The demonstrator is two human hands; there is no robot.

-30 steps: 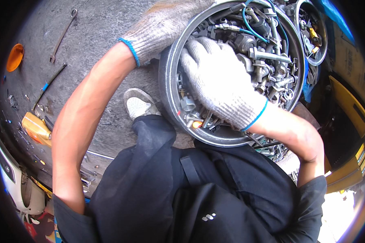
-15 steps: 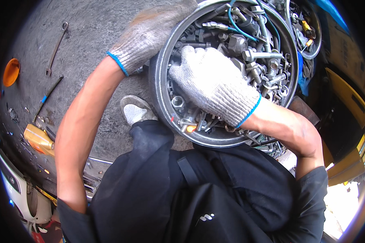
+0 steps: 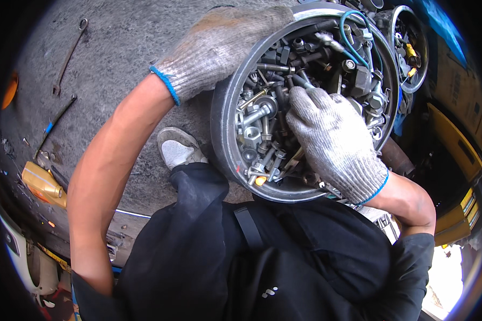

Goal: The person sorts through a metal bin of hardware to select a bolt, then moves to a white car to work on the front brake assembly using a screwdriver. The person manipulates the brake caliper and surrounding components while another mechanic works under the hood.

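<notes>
A round dark tub [image 3: 226, 144], full of loose bolts, nuts and other metal parts [image 3: 262, 115], sits in front of my knees. My left hand [image 3: 227, 45], in a soiled knitted glove, reaches along the tub's far left side, its fingers closed over the rim. Inside the tub, my right hand [image 3: 332, 134], gloved too, has its fingers bent down among the bolts. Its fingertips are buried, so what they hold cannot be made out. A thin teal cable [image 3: 353, 53] loops over the parts at the far side.
A second round container [image 3: 393, 32] with small parts stands at the far right, near blue plastic [image 3: 443, 27]. On the grey floor at left lie a wrench [image 3: 69, 56], a long tool with a blue band [image 3: 53, 123] and a yellow bottle [image 3: 43, 182]. Cardboard [image 3: 458, 88] stands at right.
My right hand has moved right across the tub, uncovering bolts and a large nut on its left side. My left hand stays on the rim; tub and hand now appear farther right in view.
</notes>
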